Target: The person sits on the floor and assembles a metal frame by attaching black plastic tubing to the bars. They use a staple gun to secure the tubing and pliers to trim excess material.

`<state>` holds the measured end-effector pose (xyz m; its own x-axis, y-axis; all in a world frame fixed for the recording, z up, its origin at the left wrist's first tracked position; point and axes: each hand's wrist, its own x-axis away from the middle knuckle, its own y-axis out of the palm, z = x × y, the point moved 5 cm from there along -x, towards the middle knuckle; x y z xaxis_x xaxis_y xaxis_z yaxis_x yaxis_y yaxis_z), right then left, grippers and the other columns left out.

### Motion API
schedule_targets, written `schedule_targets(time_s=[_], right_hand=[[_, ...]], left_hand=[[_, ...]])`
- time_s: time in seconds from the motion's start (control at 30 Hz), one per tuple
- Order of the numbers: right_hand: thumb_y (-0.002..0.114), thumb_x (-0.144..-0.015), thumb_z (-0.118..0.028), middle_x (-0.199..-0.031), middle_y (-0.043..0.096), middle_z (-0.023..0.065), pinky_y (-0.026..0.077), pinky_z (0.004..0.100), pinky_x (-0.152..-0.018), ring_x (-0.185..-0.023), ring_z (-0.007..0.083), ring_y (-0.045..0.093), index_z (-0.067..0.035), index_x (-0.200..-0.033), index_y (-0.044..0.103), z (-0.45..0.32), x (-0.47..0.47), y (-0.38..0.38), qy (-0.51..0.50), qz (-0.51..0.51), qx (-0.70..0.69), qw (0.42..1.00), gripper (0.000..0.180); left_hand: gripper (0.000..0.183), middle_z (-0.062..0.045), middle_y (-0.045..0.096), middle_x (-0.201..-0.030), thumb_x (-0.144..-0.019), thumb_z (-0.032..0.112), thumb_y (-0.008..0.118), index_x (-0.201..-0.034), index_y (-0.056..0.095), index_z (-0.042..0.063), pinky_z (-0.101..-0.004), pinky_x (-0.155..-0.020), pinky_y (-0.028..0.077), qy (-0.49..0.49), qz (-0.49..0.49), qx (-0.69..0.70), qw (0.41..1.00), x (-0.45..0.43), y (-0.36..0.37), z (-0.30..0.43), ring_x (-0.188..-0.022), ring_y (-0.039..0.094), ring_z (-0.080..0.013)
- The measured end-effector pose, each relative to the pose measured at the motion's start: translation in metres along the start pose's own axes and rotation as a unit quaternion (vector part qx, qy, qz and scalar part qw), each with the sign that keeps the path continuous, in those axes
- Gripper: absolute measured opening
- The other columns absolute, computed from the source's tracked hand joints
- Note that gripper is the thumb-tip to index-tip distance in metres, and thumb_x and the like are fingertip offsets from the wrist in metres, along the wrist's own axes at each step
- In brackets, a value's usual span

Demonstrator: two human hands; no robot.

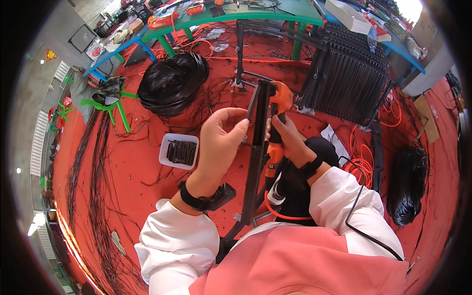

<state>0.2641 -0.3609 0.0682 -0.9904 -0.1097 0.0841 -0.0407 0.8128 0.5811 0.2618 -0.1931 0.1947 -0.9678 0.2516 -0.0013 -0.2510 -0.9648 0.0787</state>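
My right hand grips the black handle of an orange pneumatic stapler, whose head is against the upper end of a dark frame piece. An orange air hose runs from the tool's lower end. My left hand pinches a thin dark strip between thumb and forefinger, beside that upper end. The frame piece slopes down towards my lap. Part of the right hand's fingers is hidden behind it. To the left, a white plastic tub with short dark strips stands on the red floor covering.
A coil of black strands lies ahead on the left, near a green stool. Black slatted frames stand right, below a green table. Orange hose loops and a black strand bundle lie right.
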Motion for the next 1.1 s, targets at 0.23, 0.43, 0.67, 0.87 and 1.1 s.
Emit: schedule_targets(time_s=[0.23,0.43,0.67,0.87,1.1], right_hand=[[0.065,-0.095,-0.036,-0.081,0.056,0.0012,0.053,0.0299,-0.061,-0.068,0.0128,0.06,-0.01,-0.137,0.044,0.002,-0.007,-0.004,0.004,-0.014,-0.082,0.996,0.053],[0.061,-0.096,-0.045,-0.077,0.055,-0.0002,0.049,0.0277,-0.065,-0.068,0.0119,0.057,-0.009,-0.09,0.053,-0.003,-0.004,-0.001,-0.019,-0.03,-0.046,0.998,0.037],[0.065,-0.094,-0.044,-0.08,0.056,0.0004,0.051,0.0286,-0.064,-0.069,0.0118,0.059,-0.01,-0.095,0.051,-0.004,-0.003,0.005,0.006,-0.042,-0.057,0.997,0.037],[0.063,-0.092,-0.05,-0.082,0.057,0.0005,0.054,0.0281,-0.066,-0.071,0.0098,0.06,-0.008,-0.11,0.055,-0.004,0.0,0.007,0.008,-0.111,-0.117,0.987,0.047],[0.056,-0.094,-0.055,-0.086,0.055,-0.0036,0.053,0.0245,-0.064,-0.073,0.0064,0.059,-0.007,-0.146,0.038,-0.002,-0.004,0.014,0.065,-0.156,-0.191,0.967,0.073]], left_hand=[[0.029,-0.006,0.062,-0.079,-0.083,0.004,0.064,-0.109,0.056,-0.003,-0.0254,-0.063,0.051,0.113,0.047,-0.162,0.979,0.002,0.023,0.009,-0.072,0.062,-0.0104],[0.036,-0.007,0.063,-0.076,-0.078,0.007,0.065,-0.111,0.052,-0.002,-0.0297,-0.061,0.05,0.108,0.043,-0.233,0.965,-0.011,0.034,0.019,-0.068,0.064,-0.0153],[0.036,-0.004,0.061,-0.079,-0.081,0.009,0.07,-0.111,0.053,0.002,-0.0286,-0.061,0.048,0.14,0.029,-0.244,0.959,-0.025,0.029,0.018,-0.071,0.062,-0.0121],[0.072,-0.007,0.054,-0.122,-0.079,0.022,0.082,-0.138,0.045,0.004,-0.0302,-0.099,0.04,0.167,-0.105,-0.187,0.962,-0.012,0.01,0.028,-0.118,0.051,-0.0161],[0.125,-0.019,0.022,-0.159,-0.066,0.05,0.088,-0.156,0.015,0.003,-0.0401,-0.118,0.022,0.223,-0.212,-0.316,0.897,-0.003,0.032,0.023,-0.147,0.025,-0.0312]])
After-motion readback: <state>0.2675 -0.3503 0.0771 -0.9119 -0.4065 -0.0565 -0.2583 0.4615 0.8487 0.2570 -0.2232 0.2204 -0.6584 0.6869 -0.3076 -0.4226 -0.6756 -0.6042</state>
